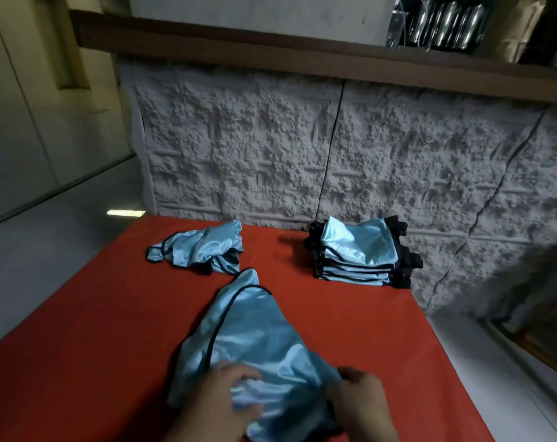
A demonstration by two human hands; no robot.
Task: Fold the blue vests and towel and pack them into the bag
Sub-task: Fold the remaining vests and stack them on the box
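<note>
A shiny light-blue vest with dark trim (248, 339) lies spread and rumpled on the red table cover (95, 314), near the front. My left hand (220, 403) grips its near left part, fingers curled into the cloth. My right hand (363, 403) pinches the vest's near right edge. A crumpled blue vest (200, 247) lies further back on the left. At the back right stands a stack of folded blue vests (357, 253) with black trim. No bag or towel is in view.
A rough white textured wall (302, 148) rises behind the table. A wooden shelf (302, 49) runs above it, holding shiny metal items (446, 23). Pale floor (47, 244) lies left of the table and a white ledge (481, 371) to the right.
</note>
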